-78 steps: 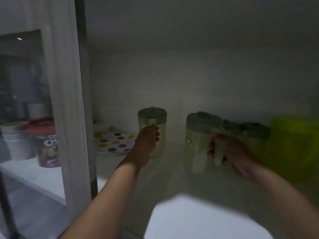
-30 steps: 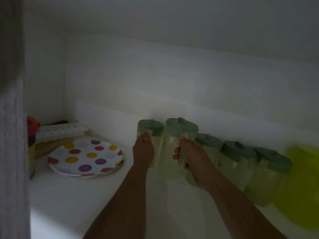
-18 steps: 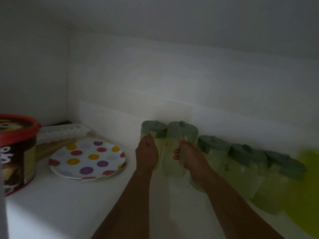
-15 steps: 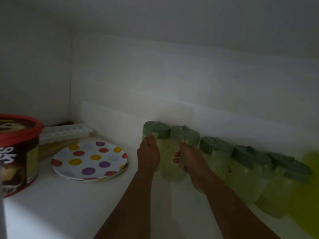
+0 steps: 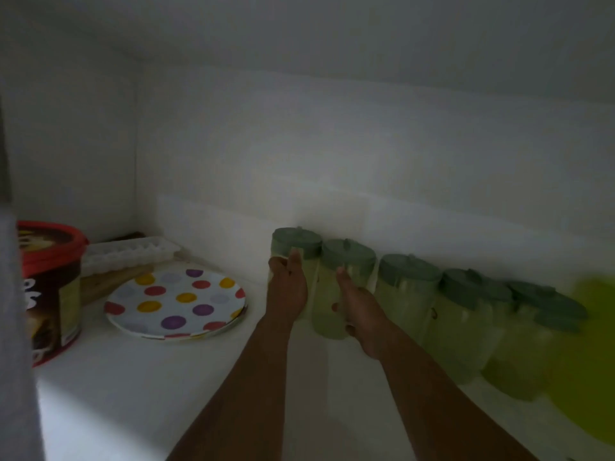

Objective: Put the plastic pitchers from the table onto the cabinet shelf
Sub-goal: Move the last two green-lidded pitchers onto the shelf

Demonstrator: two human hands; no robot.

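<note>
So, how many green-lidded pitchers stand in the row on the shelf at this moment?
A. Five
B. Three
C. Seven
A: five pitchers line the back wall, the left hand on the first pitcher, the right hand on the second pitcher, three more to the right.

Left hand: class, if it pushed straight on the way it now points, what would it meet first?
The left hand already rests on the leftmost pale green plastic pitcher; beyond that, probably the white back wall, though depth is unclear.
</note>
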